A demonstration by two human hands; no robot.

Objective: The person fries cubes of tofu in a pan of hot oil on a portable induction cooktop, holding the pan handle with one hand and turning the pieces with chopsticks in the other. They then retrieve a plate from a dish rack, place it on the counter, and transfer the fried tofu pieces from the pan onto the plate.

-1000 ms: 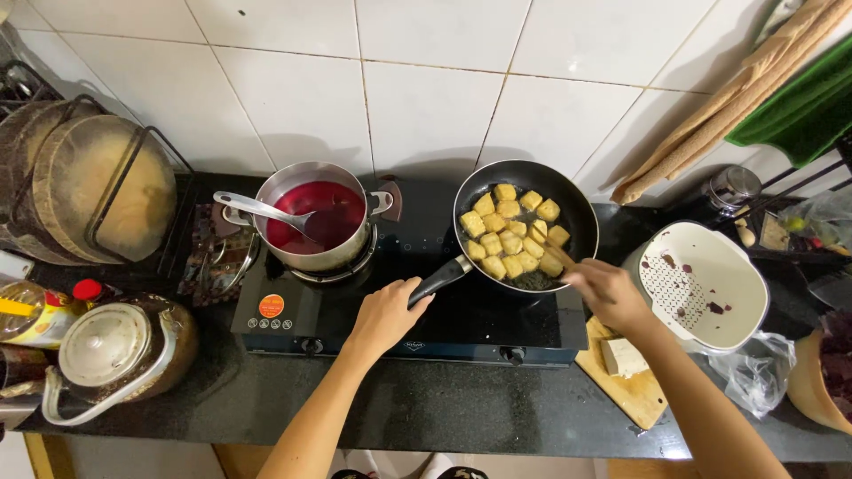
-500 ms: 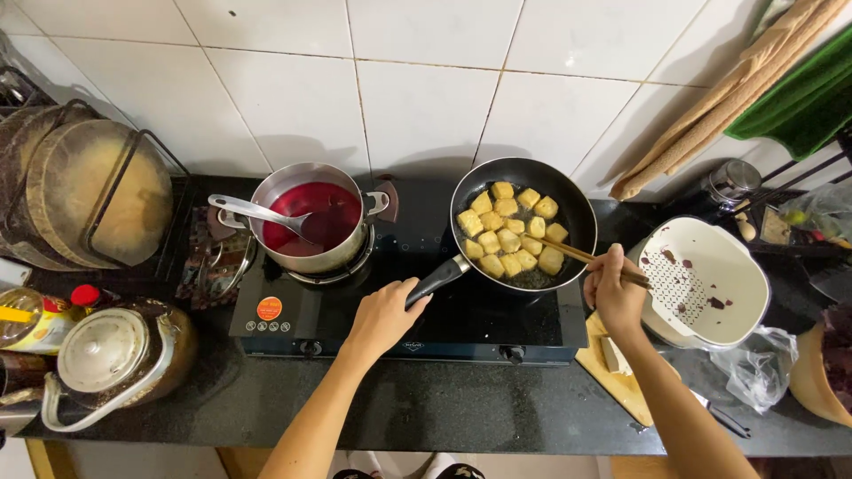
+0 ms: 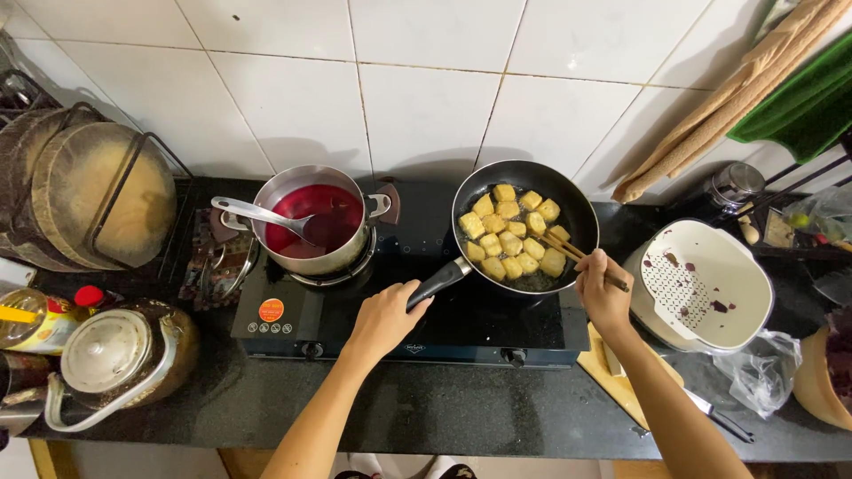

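A black frying pan [image 3: 568, 191] with several golden fried cubes [image 3: 510, 232] sits on the right burner of a black stove [image 3: 399, 324]. My left hand [image 3: 384, 317] grips the pan's dark handle [image 3: 437, 282]. My right hand [image 3: 603, 291] holds a pair of wooden chopsticks [image 3: 568, 249], whose tips rest among the cubes at the pan's right side.
A steel pot [image 3: 306, 259] of red liquid with a ladle [image 3: 257, 213] stands on the left burner. A white colander [image 3: 706, 286] sits right of the stove, beside a wooden board [image 3: 612, 372] and a knife [image 3: 719, 417]. A kettle [image 3: 120, 355] and round wooden boards [image 3: 84, 195] are at left.
My right hand has lifted from the counter by the wooden board to the pan's rim and now has the chopsticks reaching into the cubes. The left hand stays on the handle.
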